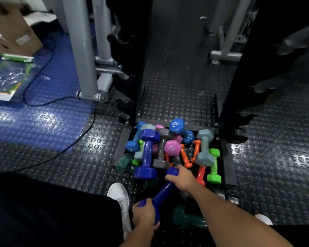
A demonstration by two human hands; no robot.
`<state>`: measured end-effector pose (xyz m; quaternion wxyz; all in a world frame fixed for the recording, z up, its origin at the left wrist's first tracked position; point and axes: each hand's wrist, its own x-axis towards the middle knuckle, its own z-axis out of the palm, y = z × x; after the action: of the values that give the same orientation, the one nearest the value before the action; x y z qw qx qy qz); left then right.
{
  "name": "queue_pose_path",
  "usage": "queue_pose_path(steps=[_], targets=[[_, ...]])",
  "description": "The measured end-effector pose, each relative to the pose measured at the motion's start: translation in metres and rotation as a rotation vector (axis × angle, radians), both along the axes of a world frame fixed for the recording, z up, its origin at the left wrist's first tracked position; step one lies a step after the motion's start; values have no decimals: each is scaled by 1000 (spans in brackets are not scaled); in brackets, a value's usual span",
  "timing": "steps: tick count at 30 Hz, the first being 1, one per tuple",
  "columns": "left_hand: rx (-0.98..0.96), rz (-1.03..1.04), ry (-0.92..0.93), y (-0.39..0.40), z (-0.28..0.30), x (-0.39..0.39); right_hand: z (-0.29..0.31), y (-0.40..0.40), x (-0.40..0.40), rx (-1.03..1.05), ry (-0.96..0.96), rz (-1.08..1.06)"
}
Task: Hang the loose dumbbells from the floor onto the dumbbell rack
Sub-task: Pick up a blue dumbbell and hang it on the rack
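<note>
Both hands hold one dark-blue vinyl dumbbell [161,193] low over the studded black rubber floor [177,82]: the left hand [144,215] wraps its near head in a closed grip, the right hand [181,178] grips the far end, just beside the colourful dumbbell pile [169,148] between the black rack uprights [239,82].

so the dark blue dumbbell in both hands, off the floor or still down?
Cannot tell. Left hand and right hand grip the tilted dark blue dumbbell; contact underneath is hidden.
</note>
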<state>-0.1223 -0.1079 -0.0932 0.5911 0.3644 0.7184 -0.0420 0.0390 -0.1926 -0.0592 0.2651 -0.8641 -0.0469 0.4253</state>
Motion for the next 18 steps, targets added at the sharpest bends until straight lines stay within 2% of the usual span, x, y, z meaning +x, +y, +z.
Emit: queue_pose_path(steps=[2,7,14,18], targets=[[98,-42,-46,-5,15,11,19,-15,9,76,-36,-87],[353,-349,-2,-3,-6,51,54,-50,32,183,-137,-245],[511,-459,-116,-38,82,106,85,-104,59,285,-246,-409],[525,-562,-210,-52,114,133,90,-131,70,328,-341,-531]])
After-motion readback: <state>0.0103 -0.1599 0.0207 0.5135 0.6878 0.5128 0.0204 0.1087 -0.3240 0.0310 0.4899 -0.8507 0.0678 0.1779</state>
